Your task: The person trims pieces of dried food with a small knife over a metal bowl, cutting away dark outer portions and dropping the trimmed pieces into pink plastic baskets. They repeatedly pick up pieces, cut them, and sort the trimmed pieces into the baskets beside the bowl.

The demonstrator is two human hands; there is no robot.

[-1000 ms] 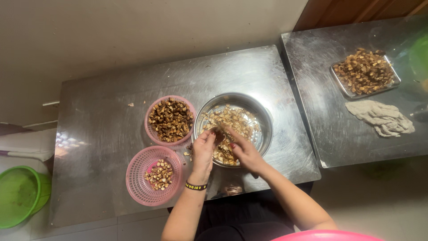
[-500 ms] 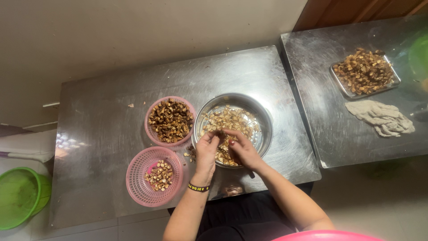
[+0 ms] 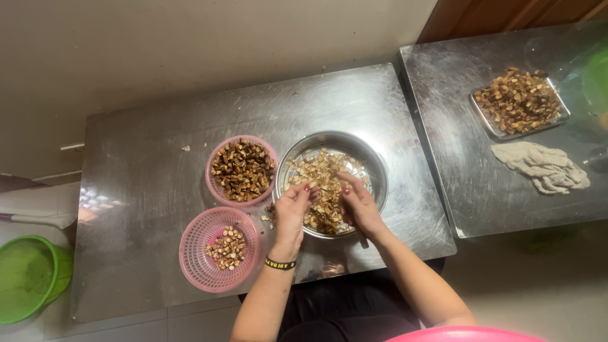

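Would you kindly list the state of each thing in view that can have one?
Left hand: over the steel bowl's near rim, fingers curled on pieces.
Right hand: in the bowl, fingers among the pieces.
Steel bowl: upright, partly filled with pale chopped pieces.
Upper pink basket: nearly full of dark pieces.
Lower pink basket: holds a small heap.
Metal tray: heaped with brown pieces.
Grey cloth: crumpled.
Green tub: looks empty.

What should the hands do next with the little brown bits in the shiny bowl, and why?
Probably lift one piece clear of the metal bowl and carry it left to a pink basket. The left hand and right hand meet over the heap of pale chopped pieces, fingertips pinched together, and both baskets already hold such bits. Which basket suits it, I cannot tell.
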